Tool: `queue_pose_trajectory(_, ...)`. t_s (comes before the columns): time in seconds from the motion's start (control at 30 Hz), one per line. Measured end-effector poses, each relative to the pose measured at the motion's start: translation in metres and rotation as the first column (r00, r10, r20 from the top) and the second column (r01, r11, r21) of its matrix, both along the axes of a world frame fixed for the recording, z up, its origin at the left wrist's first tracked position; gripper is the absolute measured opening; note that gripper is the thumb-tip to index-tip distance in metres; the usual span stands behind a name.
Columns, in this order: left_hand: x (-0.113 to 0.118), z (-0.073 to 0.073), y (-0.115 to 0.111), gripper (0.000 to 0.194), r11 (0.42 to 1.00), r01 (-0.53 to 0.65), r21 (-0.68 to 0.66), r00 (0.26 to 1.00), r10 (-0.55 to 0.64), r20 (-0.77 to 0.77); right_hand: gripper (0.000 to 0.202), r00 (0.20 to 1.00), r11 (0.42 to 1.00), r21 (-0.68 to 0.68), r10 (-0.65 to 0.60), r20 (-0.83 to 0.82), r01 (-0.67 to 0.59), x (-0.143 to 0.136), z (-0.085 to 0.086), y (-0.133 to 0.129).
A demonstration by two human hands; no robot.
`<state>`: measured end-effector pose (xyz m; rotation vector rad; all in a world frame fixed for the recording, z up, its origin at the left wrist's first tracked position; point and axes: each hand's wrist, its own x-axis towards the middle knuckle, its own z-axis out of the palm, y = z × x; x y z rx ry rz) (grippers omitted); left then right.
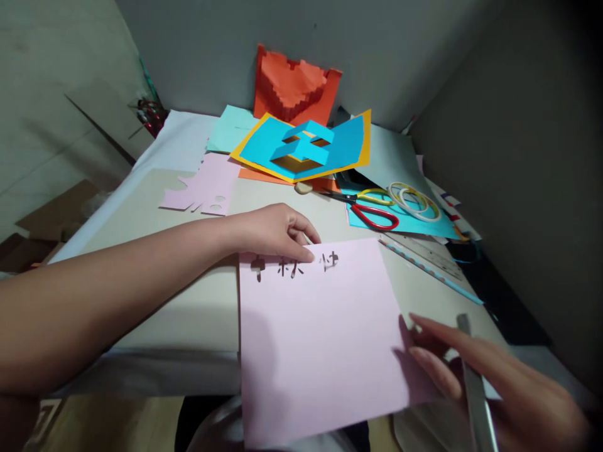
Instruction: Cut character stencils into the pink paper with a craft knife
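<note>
A pink sheet (320,351) with cut-out characters along its top lies at the table's front and reaches past the edge. My left hand (277,232) pinches the sheet's top edge between thumb and fingers, beside the characters. Near the sheet's right edge is my right hand (490,370), holding a grey metallic craft knife (475,389) across the palm, its thumb and forefinger a little apart. Scissors (372,207) with one red and one yellow handle rest behind the sheet, near rolls of tape (414,202).
Behind stand a blue and yellow pop-up card (346,144) and a red pop-up card (287,81). A cut pink scrap (217,182) lies at the back left. On the right are a patterned pencil (428,270) and a clear ruler (438,257).
</note>
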<state>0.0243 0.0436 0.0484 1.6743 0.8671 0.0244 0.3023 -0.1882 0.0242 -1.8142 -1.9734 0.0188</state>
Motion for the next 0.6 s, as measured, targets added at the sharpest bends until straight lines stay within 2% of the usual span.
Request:
queue_pose_trajectory(0.07, 0.001, 0.005, -0.003, 0.035, 1.000, -0.005, 0.004, 0.999, 0.005, -0.046, 0.040, 0.995, 1.000, 0.010, 0.009, 0.102, -0.010, 0.001, 0.002, 0.013)
queue_pose_trajectory(0.1, 0.001, 0.008, -0.005, 0.033, 1.000, -0.006, 0.006, 0.998, 0.006, -0.069, 0.042, 0.994, 0.998, 0.057, 0.025, 0.108, -0.032, 0.000, 0.004, 0.021)
queue_pose_trajectory(0.2, 0.002, 0.016, -0.009, 0.034, 1.000, -0.002, 0.014, 0.993, 0.004, -0.120, 0.040, 0.969, 0.972, 0.000, 0.234, -0.084, -0.235, -0.010, 0.008, 0.047)
queue_pose_trajectory(0.3, 0.003, 0.020, -0.011, 0.041, 1.000, 0.001, 0.021, 0.990, 0.002, -0.143, 0.038, 0.922, 0.933, -0.025, 0.350, -0.165, -0.359, -0.025, 0.008, 0.072)
queue_pose_trajectory(0.5, 0.000, 0.017, -0.008, 0.051, 0.999, 0.003, 0.054, 0.986, 0.007, -0.169, 0.036, 0.886, 0.900, -0.103, 0.389, -0.251, -0.424, -0.042, 0.001, 0.108)
queue_pose_trajectory(0.6, -0.001, 0.013, -0.007, 0.051, 0.986, 0.007, 0.165, 0.985, 0.022, -0.173, 0.032, 0.864, 0.881, -0.084, 0.431, -0.260, -0.465, -0.046, -0.005, 0.115)
